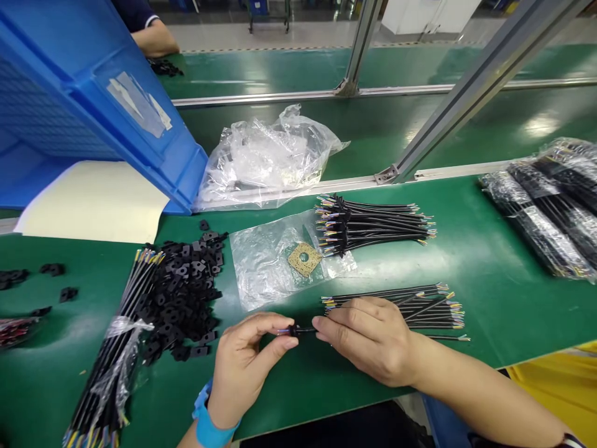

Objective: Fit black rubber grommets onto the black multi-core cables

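Head view: your left hand point(242, 359) pinches a small black clip point(293, 330) between thumb and forefinger, near one end of a black cable point(306, 330), and your right hand point(375, 339) grips that cable (its fingers hide part of the length). The clip seems to sit around the cable, though it is too small to be sure. A heap of black pieces point(184, 298) lies left, beside a cable bundle point(116, 317); loose cables point(436, 316) lie partly behind your right hand.
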The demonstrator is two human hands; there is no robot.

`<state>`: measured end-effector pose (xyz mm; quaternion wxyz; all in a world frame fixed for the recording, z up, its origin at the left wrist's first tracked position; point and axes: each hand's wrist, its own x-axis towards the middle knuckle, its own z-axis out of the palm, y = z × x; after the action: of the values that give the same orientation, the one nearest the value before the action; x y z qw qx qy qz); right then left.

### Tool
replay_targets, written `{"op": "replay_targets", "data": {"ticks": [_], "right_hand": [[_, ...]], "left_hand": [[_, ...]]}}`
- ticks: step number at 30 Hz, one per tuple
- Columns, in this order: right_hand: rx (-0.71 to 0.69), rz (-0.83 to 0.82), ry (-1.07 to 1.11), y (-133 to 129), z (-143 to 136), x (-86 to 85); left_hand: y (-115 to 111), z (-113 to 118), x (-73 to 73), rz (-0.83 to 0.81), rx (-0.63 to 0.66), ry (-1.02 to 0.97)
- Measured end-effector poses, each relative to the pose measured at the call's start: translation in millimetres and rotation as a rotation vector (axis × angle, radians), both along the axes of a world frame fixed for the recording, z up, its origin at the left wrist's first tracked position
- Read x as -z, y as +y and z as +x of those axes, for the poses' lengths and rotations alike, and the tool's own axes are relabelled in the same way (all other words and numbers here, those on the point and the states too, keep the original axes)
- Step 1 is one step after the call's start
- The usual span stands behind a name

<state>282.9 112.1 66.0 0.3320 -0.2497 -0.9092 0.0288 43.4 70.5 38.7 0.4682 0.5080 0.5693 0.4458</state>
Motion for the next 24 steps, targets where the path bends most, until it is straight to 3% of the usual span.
{"op": "replay_targets", "data": {"ticks": [3, 7, 24], "right_hand": [[0.031, -0.084, 0.022, -1.8, -5.2, 1.4], [0.024, -0.16, 0.052, -2.7, -9.6, 3.3], [-0.035, -0.262, 0.078, -2.0, -14.0, 10.6]], "left_hand": [[0.6, 0.4, -2.4, 0.173, 0.05, 0.083], [2.1, 2.6, -4.0, 0.287, 0.093, 0.127], [2.7, 7.6, -6.2, 0.42, 0.145, 0.205]]}}
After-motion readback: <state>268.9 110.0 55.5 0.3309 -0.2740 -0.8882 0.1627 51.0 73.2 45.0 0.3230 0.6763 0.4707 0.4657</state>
